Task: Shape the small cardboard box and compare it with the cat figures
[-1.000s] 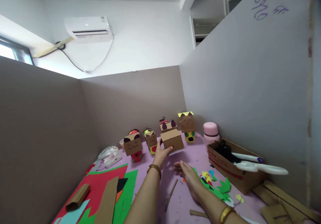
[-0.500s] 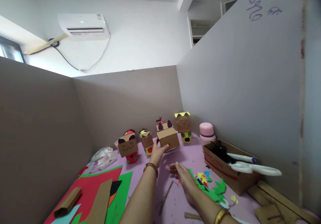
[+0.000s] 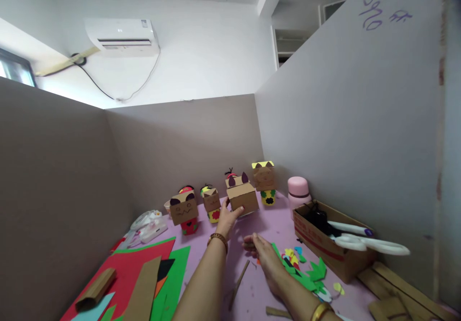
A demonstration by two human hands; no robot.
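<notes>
A small cardboard box (image 3: 244,197) with dark pointed ears is tilted at the far middle of the table. My left hand (image 3: 227,219) grips its lower left, the thumb lying across the front face and the other fingers partly hidden. Nearer to me, my right hand (image 3: 262,253) hovers low over the table, its fingers curled inward; what they hold, if anything, is hard to make out. Beside the box stand similar animal-faced heads on decorated cups: a yellow-topped one (image 3: 264,179) on the right, a small one (image 3: 212,202) and a wide-eared one (image 3: 184,209) on the left.
Green and red sheets (image 3: 131,258) with a cardboard strip (image 3: 142,290) lie at left. Small coloured cut-outs (image 3: 306,278) lie beside my right arm. An open carton (image 3: 331,249) holds white-handled scissors (image 3: 370,244); a pink flask (image 3: 298,189) stands behind. Grey partitions (image 3: 187,134) enclose the table.
The view has shifted slightly. Both hands stay in nearly the same place, the left still holding the cardboard box.
</notes>
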